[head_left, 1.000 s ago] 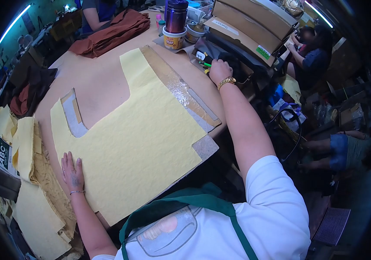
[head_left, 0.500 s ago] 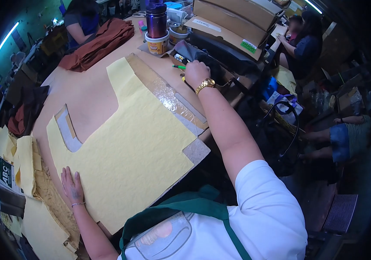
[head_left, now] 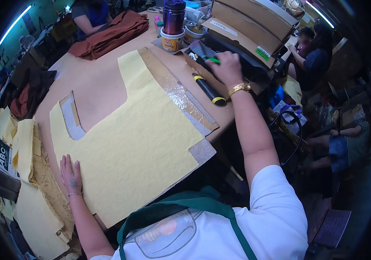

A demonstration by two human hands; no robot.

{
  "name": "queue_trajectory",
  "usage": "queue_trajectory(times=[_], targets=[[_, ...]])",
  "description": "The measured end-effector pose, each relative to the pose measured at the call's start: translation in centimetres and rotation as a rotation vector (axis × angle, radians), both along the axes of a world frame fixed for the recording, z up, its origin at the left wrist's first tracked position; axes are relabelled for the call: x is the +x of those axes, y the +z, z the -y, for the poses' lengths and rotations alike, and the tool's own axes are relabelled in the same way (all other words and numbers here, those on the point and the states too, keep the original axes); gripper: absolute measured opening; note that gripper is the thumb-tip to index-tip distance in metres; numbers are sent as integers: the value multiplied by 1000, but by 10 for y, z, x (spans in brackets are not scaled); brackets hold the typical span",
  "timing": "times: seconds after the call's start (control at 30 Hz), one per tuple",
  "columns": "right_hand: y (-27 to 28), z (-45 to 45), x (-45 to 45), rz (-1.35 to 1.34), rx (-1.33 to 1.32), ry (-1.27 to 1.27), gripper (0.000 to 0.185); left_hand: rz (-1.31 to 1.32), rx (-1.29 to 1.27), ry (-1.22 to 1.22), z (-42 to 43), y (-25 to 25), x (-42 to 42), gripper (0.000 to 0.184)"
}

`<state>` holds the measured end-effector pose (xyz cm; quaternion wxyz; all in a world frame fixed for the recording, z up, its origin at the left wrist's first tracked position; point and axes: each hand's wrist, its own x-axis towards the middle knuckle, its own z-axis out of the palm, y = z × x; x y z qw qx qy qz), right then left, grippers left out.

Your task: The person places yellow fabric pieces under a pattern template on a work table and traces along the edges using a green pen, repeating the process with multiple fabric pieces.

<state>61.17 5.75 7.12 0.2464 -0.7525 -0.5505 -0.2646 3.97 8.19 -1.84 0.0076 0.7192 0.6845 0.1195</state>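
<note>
The yellow sheet lies on the table, its narrow arm pointing toward the far side, the left hand laid flat at its left edge. Well apart from it, the right hand is closed on a green stick, visible end pointing upper left, long axis slanting down rightward. A black-and-yellow tool lies near.

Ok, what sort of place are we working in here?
Probably a workshop for cutting soft sheet material: a large, flat, pale-yellow sheet with a shaped outline lies over a broad tan worktable, a crumpled reddish-brown fabric-like bundle sits farther back, and more yellow pieces are piled at left.
</note>
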Motion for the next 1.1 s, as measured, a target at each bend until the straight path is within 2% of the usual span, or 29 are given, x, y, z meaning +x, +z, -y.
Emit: queue_trajectory(times=[0.03,0.1,0.17,0.2,0.33,0.53,0.63,0.87,0.97,1.1], targets=[[-3,-6,25,4,65,-15,23,1,-1,-2,0,-2,-2,50],[4,-3,52,-98,-101,-128,19,22,-5,7,3,1,2,51],[14,1,63,-288,-416,-217,23,27,-7,9,3,3,3,51],[13,-1,73,-331,-509,-172,27,26,-9,12,2,2,3,51],[4,-3,94,-327,-580,-98,31,36,-10,10,3,2,2,51],[-7,-16,109,-396,-719,-266,34,27,-30,23,4,3,3,51],[-16,-9,116,-462,-607,-254,33,18,-36,33,4,4,4,51],[-4,-1,77,-356,-538,-437,27,35,-38,25,3,2,3,52],[-12,-6,80,-285,-390,-514,24,38,-32,29,4,5,5,52],[-16,-7,89,-198,-430,-447,21,27,-28,31,6,5,3,52]])
